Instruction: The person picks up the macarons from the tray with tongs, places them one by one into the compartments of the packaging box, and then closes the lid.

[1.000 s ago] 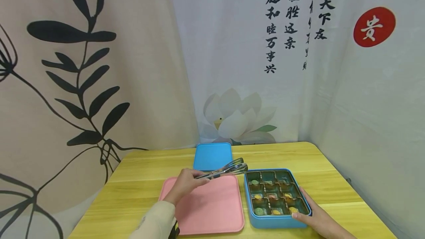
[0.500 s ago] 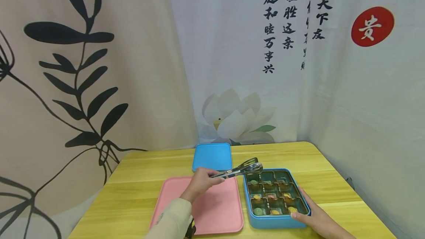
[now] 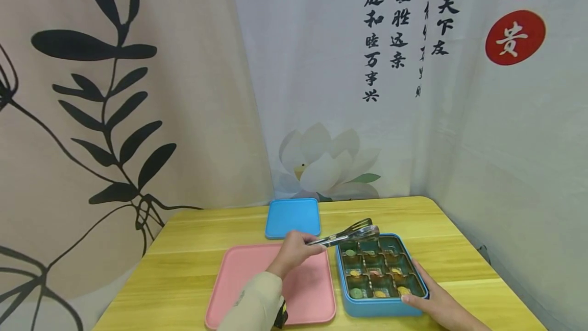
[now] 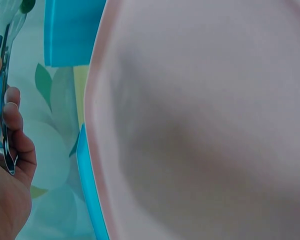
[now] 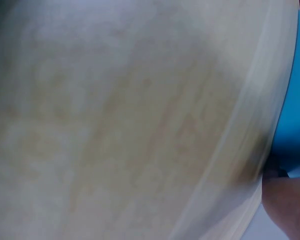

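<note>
My left hand [image 3: 296, 252] pinches the handle end of metal food tongs [image 3: 342, 237] over the pink tray [image 3: 314, 298]. The tongs point right, their head above the far left corner of a blue box [image 3: 383, 309]. Dark compartments divide this box, with small green, yellow and pinkish pieces at the bottom of several. In the left wrist view, fingers [image 4: 23, 141] curl round the tongs' handle. My right hand [image 3: 436, 300] holds the box at its near right corner, thumb on the rim and fingers along the side. In the right wrist view, only part of that hand [image 5: 288, 205] shows beside the blue wall.
A flat blue lid or tray [image 3: 292, 218] lies behind the pink tray. Everything stands on a yellow wood-grain table [image 3: 165, 275]. A printed curtain [image 3: 206, 116] hangs behind the table and along its sides.
My left hand has moved right with the tongs, from above the pink tray until their head reaches over the blue box. My right hand and the box stay in place.
</note>
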`<state>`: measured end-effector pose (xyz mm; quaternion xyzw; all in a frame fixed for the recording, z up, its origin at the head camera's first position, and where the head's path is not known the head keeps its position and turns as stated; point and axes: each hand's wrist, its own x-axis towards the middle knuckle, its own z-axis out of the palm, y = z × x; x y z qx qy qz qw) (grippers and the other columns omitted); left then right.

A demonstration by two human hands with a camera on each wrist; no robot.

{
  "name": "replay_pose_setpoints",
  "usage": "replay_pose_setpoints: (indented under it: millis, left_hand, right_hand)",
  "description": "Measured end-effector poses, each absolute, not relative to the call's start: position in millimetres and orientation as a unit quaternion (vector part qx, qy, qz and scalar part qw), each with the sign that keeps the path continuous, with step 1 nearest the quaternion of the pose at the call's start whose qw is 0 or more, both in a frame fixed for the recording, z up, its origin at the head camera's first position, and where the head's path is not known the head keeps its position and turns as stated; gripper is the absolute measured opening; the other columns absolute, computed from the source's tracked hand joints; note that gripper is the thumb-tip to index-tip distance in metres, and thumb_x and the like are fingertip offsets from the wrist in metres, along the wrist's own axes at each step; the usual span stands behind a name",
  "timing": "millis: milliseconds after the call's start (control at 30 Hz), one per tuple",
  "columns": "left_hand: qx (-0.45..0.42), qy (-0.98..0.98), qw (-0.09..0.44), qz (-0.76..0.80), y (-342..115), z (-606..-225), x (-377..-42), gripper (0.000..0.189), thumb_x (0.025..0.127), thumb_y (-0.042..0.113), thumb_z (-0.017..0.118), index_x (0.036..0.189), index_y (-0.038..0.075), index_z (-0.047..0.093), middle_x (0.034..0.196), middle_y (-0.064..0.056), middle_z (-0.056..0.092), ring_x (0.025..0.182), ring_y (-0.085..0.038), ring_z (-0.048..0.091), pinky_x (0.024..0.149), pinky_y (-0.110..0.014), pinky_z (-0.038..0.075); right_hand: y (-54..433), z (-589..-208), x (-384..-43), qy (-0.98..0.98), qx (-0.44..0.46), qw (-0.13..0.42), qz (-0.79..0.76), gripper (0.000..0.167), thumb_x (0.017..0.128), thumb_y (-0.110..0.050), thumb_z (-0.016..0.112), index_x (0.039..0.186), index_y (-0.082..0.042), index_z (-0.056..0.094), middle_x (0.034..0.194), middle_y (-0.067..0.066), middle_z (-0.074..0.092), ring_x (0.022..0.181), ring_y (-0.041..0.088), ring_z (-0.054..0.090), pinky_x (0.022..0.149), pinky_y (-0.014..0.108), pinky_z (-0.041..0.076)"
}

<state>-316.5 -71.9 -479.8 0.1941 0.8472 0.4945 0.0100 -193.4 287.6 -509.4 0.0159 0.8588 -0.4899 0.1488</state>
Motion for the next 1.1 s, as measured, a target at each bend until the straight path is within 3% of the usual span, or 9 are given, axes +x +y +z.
replay_pose_setpoints:
  millis: [233, 533, 700, 833, 1100]
  left_hand:
    - [0.208, 0.844, 0.006, 0.494, -55, -482, -316, 0.018, 0.079, 0.027, 0.084, 0.089, 0.013, 0.081, 0.079, 0.006, 0.070, 0.071, -0.010, 0.056, 0.059, -0.028, 0.047]
    - [0.222, 0.845, -0.006, 0.487, -38, -486, -317, 0.023, 0.079, 0.029, 0.084, 0.094, 0.012, 0.081, 0.089, 0.002, 0.074, 0.080, -0.009, 0.064, 0.065, -0.028, 0.052]
    - [0.231, 0.846, -0.017, 0.480, -30, -488, -319, 0.014, 0.080, 0.028, 0.082, 0.077, 0.015, 0.078, 0.067, 0.013, 0.063, 0.059, -0.003, 0.046, 0.054, -0.023, 0.040]
    - [0.235, 0.846, -0.016, 0.478, -24, -489, -320, 0.034, 0.083, 0.027, 0.081, 0.060, 0.014, 0.059, 0.053, 0.012, 0.037, 0.051, -0.006, 0.027, 0.050, -0.023, 0.028]
    - [0.238, 0.843, -0.017, 0.482, -19, -491, -321, 0.022, 0.081, 0.026, 0.083, 0.068, 0.014, 0.071, 0.058, 0.012, 0.050, 0.052, -0.005, 0.033, 0.050, -0.022, 0.031]
  right_hand:
    - [288, -511, -194, 0.861, 0.023, 0.147, -0.487, 0.099, 0.096, -0.040, 0.064, 0.158, -0.008, -0.006, 0.156, 0.037, -0.002, 0.136, 0.064, 0.004, 0.094, 0.077, 0.027]
    - [288, -510, -193, 0.862, 0.016, 0.147, -0.485, 0.096, 0.098, -0.040, 0.062, 0.158, -0.008, -0.006, 0.156, 0.036, -0.003, 0.136, 0.063, 0.001, 0.095, 0.078, 0.024]
    - [286, -510, -193, 0.855, 0.016, 0.151, -0.496, 0.095, 0.098, -0.039, 0.061, 0.158, -0.007, -0.006, 0.156, 0.036, -0.004, 0.136, 0.064, 0.000, 0.095, 0.078, 0.023]
    - [284, -509, -192, 0.857, 0.018, 0.148, -0.493, 0.096, 0.098, -0.039, 0.061, 0.158, -0.006, -0.007, 0.156, 0.036, -0.003, 0.136, 0.063, 0.000, 0.094, 0.078, 0.023]
    - [285, -511, -192, 0.863, 0.018, 0.144, -0.485, 0.098, 0.097, -0.040, 0.062, 0.158, -0.007, -0.006, 0.157, 0.035, -0.002, 0.136, 0.063, 0.001, 0.093, 0.078, 0.026]
